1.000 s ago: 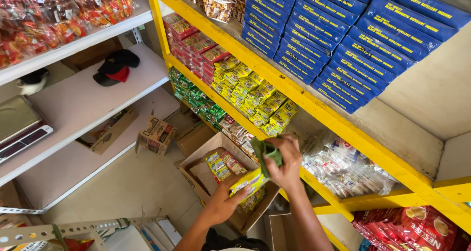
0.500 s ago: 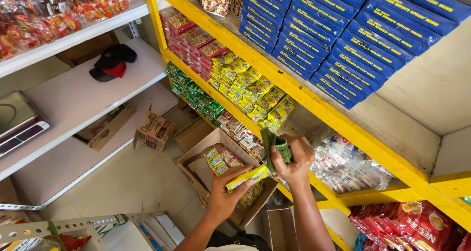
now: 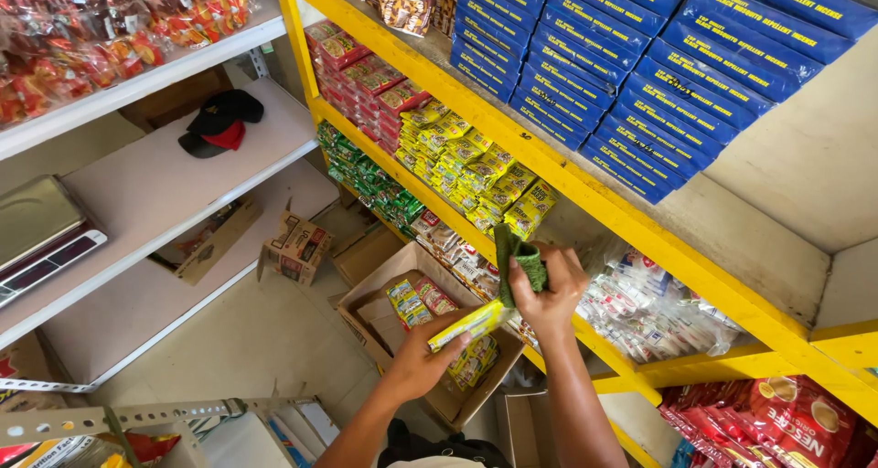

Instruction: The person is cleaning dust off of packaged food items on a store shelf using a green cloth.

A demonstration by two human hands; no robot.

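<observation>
Shelving of yellow steel (image 3: 585, 180) runs across the view; the right hand (image 3: 547, 294) is closed around a green cloth (image 3: 521, 262), raised against the shelf edge beside a stack of yellow packets (image 3: 476, 171); the left hand (image 3: 416, 363) grips one yellow packet (image 3: 466, 324) between thumb and fingers, above an open cardboard box (image 3: 402, 276) on the floor that holds more packets. Risk, as I judge it: the cloth sits close to the last yellow packets, so a wide wipe could knock them off the ledge; the single packet is pinched only at one end and could slip down into the box.
</observation>
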